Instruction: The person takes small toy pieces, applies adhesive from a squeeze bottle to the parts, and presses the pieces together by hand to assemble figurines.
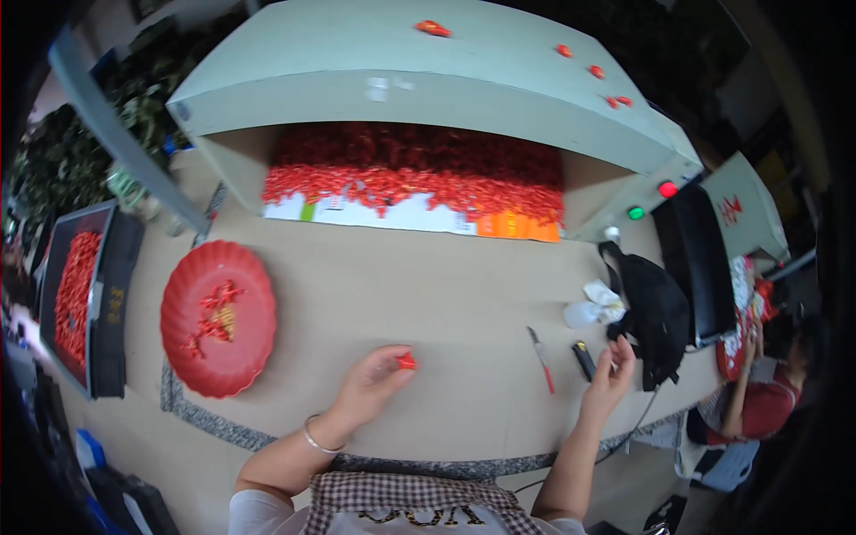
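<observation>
My left hand (370, 383), a bangle at its wrist, is raised over the middle of the table. Its thumb and fingers pinch a small red piece (407, 361) whose exact kind is too small to make out. My right hand (608, 379) is up at the table's right side, fingers curled toward the thumb; whether something tiny sits between them cannot be seen. Close to it are a black bag (655, 308) and a black tool with a yellow mark (584, 361). A thin knife with a red handle (544, 366) lies between my hands.
A red scalloped bowl (259, 357) with several red pieces stands left, beside a dark bin (111, 348) of more. Behind, a pale green box-like shelf (428, 94) covers a red heap (419, 183). A small bottle (581, 314) stands right; another person (758, 401) sits beyond.
</observation>
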`<action>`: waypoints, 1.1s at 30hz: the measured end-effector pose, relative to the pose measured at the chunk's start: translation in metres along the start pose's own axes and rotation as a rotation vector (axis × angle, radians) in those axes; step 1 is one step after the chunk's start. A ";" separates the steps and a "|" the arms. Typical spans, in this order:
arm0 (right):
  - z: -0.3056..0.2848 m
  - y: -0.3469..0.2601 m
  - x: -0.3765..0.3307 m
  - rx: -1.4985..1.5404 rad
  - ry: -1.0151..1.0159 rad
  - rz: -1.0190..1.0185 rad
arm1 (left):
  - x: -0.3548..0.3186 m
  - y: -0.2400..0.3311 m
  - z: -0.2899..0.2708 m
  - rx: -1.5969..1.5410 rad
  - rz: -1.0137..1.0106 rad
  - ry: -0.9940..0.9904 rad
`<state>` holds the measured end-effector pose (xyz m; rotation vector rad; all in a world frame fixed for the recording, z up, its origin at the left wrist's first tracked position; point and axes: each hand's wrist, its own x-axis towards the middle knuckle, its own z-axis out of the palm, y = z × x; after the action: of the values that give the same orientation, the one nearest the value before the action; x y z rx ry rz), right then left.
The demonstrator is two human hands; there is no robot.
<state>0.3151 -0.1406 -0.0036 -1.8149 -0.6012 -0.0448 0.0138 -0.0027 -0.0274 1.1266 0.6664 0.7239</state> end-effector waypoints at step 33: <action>0.087 -0.081 -0.066 0.658 -0.941 0.216 | 0.003 0.003 -0.013 -0.676 -0.239 -0.122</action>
<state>0.2008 -0.0699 0.0174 -1.1600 -0.9171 1.0786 0.0045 0.0079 -0.0284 0.4552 0.3927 0.6009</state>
